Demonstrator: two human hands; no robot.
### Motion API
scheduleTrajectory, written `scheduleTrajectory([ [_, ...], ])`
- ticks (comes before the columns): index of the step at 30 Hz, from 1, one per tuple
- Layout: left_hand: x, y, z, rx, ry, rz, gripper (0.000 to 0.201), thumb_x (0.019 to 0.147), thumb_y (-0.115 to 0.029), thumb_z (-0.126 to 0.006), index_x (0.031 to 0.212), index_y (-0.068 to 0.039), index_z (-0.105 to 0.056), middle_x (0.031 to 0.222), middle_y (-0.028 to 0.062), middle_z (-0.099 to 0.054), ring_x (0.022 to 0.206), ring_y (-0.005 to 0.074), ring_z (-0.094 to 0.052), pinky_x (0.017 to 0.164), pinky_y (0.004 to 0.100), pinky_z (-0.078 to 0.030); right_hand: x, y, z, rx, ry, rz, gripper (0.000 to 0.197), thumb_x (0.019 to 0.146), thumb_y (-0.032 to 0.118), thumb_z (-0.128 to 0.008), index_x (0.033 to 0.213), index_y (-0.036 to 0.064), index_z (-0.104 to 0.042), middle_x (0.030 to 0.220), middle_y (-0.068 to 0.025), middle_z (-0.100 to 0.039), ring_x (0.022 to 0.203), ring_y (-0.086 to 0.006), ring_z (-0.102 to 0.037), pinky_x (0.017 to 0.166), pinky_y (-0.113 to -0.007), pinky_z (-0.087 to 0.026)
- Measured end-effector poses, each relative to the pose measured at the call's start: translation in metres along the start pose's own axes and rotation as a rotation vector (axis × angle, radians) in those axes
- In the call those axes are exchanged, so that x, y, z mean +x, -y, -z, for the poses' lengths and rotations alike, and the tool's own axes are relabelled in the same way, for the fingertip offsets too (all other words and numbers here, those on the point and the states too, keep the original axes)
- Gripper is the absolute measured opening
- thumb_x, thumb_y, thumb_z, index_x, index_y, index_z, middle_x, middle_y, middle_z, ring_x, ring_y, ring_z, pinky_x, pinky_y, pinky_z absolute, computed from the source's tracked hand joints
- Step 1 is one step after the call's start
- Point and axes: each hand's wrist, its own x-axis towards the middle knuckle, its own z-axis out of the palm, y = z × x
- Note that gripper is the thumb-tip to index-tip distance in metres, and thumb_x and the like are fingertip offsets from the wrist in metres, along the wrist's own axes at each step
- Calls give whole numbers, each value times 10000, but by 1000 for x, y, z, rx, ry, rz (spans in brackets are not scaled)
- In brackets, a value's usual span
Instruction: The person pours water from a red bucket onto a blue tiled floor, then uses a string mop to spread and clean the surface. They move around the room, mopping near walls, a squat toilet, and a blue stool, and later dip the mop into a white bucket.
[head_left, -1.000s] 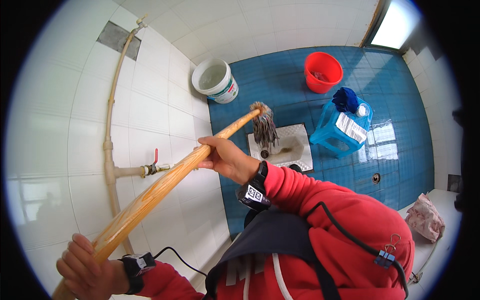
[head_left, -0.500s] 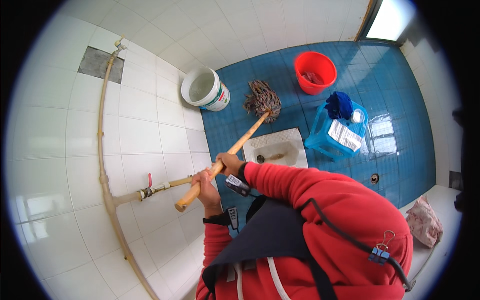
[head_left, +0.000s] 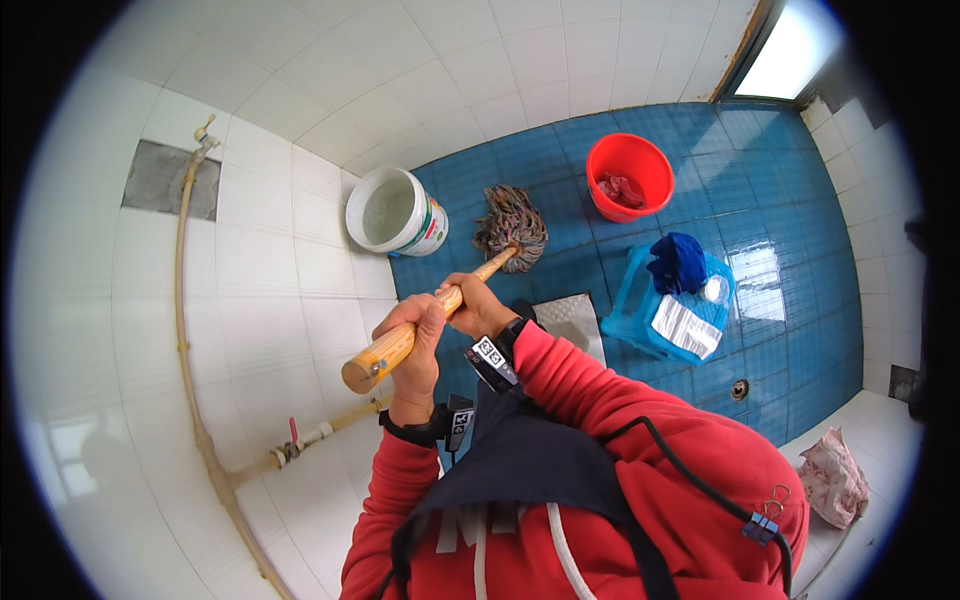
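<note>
A pipe [head_left: 186, 330] runs down the white wall [head_left: 120, 280] at far left. The left hand [head_left: 415, 340] and right hand [head_left: 478, 305] are both closed around the mop [head_left: 450, 300], its head on the blue floor [head_left: 800, 250] beside a white bucket [head_left: 393, 212] holding water. The red basin [head_left: 629, 176] holds cloth; open floor lies right of the blue jug [head_left: 670, 310].
</note>
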Motion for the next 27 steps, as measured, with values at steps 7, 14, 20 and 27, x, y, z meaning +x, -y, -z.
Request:
scheduleTrajectory([
  [7,135,58,28,62,-56,-109,186,809,-59,-554,663,-19,-446,668,73,-507,635,140,-439,636,286,-377,118,60,-80,19,106,-79,92,734,55,-486,786,6,-428,700,-102,-492,642,-230,-520,637,-326,-476],
  [14,248,96,61,112,116,-224,254,772,30,-545,651,-40,-332,630,70,-480,614,173,-446,626,329,-410,226,114,-126,73,180,-66,74,748,77,-501,697,50,-454,630,-89,-499,594,-208,-505,617,-330,-458],
  [20,294,100,60,278,-312,-180,161,839,-130,-477,714,-44,-424,723,64,-504,654,205,-499,744,365,-434,302,145,-131,51,119,-136,126,796,132,-572,773,55,-476,657,-81,-540,634,-224,-566,618,-348,-494],
  [27,365,86,102,485,-973,-145,282,845,-240,-452,624,-80,-381,472,23,-359,509,173,-489,628,350,-451,413,143,-138,201,-197,-122,92,779,110,-480,798,27,-445,645,-120,-474,595,-268,-528,561,-398,-470],
])
